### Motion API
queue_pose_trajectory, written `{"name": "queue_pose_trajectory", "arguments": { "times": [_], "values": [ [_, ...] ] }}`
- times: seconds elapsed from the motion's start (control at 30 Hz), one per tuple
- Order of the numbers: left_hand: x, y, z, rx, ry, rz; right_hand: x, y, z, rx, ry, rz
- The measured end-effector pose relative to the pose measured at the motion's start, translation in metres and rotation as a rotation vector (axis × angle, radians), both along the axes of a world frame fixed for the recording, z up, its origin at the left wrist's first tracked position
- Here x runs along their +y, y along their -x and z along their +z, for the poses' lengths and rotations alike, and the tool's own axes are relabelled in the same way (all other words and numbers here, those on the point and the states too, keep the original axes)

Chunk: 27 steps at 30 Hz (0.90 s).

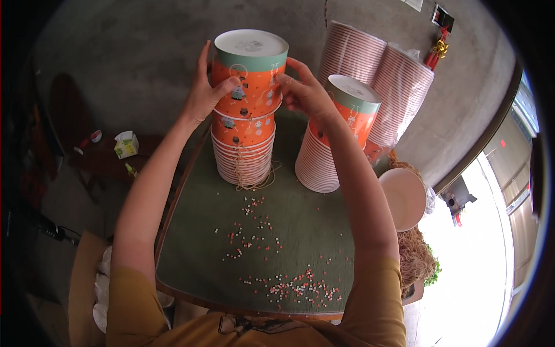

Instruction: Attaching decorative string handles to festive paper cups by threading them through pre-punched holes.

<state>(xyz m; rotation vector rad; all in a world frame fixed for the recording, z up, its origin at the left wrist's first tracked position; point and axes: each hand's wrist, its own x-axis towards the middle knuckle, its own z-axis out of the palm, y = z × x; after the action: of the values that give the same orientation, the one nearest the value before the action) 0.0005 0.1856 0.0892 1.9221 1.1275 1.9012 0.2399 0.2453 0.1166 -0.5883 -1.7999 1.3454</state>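
Note:
An upside-down orange paper bucket (254, 92) with a green band and white base tops the left stack of nested paper buckets (243, 153). My left hand (206, 95) grips this top bucket from its left side, thumb on the front and fingers behind. At its right side, my right hand (303, 89) has its fingers curled against the wall, partly hidden behind it. Below it, another orange bucket shows above the packed pale rims. Thin tan strings (254, 182) hang down the stack's front and loop at its foot.
A second bucket stack (318, 165) stands to the right, with plastic-wrapped stacks (404, 87) behind it. Small red and white beads (300, 289) lie scattered over the green tabletop (196, 243). A pale round bowl-like container (403, 199) and brown fibre bundles (413, 254) sit along the right edge.

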Motion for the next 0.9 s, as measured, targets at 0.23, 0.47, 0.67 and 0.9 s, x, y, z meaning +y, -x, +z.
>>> {"name": "queue_pose_trajectory", "arguments": {
  "times": [0.23,0.47,0.67,0.9],
  "values": [
    [0.007,0.014,-0.036,-0.067,0.122,-0.023,0.009,0.01,-0.03,-0.073,0.038,0.036],
    [0.003,0.017,-0.057,-0.057,0.133,-0.06,-0.004,0.01,-0.053,-0.101,0.021,0.007],
    [0.009,0.016,-0.087,-0.163,0.1,-0.032,0.024,0.006,-0.107,-0.333,-0.412,-0.292],
    [0.024,0.025,-0.118,-0.344,0.188,-0.122,0.004,0.021,-0.129,-0.269,-0.325,-0.313]
  ]
}}
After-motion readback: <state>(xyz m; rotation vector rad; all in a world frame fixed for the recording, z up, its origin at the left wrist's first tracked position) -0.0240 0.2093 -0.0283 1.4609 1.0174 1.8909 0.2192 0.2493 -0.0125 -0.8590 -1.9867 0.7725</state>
